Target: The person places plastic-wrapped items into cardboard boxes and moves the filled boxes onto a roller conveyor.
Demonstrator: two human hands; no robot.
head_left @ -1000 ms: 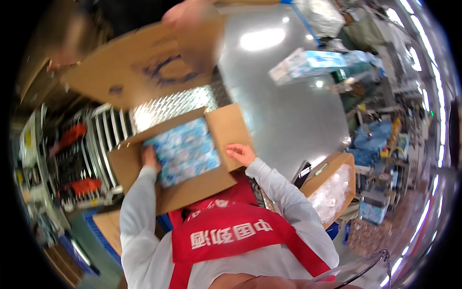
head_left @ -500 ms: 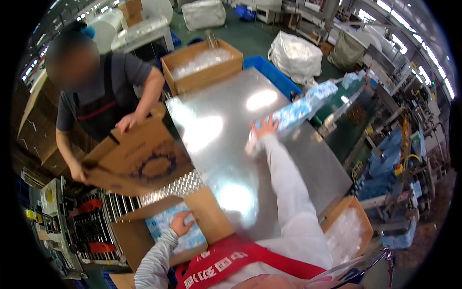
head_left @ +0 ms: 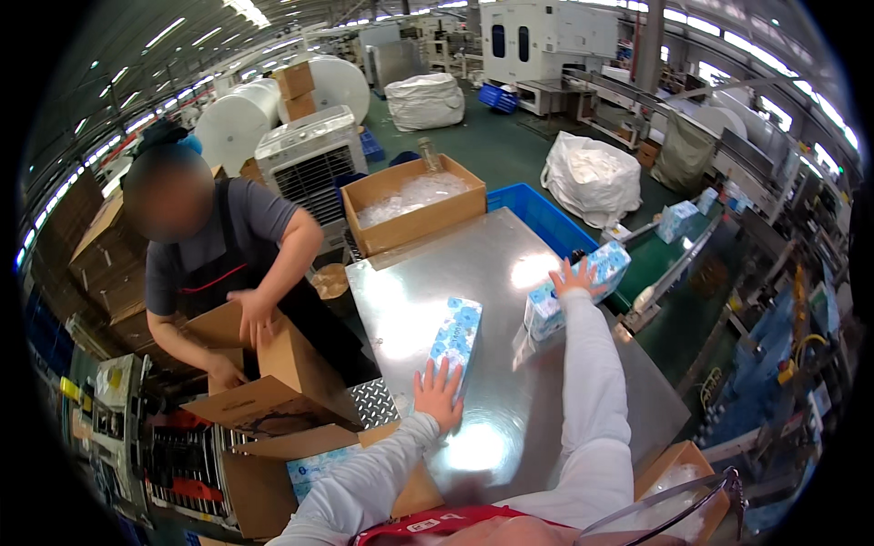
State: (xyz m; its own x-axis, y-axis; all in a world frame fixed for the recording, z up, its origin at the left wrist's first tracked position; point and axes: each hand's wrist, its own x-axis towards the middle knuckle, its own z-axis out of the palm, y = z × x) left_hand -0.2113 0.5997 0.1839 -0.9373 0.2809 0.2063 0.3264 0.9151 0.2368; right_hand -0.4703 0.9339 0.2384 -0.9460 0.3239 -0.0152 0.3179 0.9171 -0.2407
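My left hand lies on the metal table with spread fingers, its fingertips against the near end of a blue-and-white tissue pack. Toward the table's right edge, my right hand has its fingers spread over two more packs. One of these, a long tissue pack, reaches toward the conveyor; the other pack sits by my wrist, with clear wrapping showing at its near end. Below my left forearm stands an open carton, with blue tissue packs inside, partly hidden by my sleeve.
Across to the left, a co-worker handles an open brown carton. A box of clear plastic and a blue crate border the table's far side. More packs sit on the green conveyor at right.
My left hand has left the carton and now touches a pack on the table. Packs at my right hand stand farther apart. The co-worker's flattened carton is now opened up.
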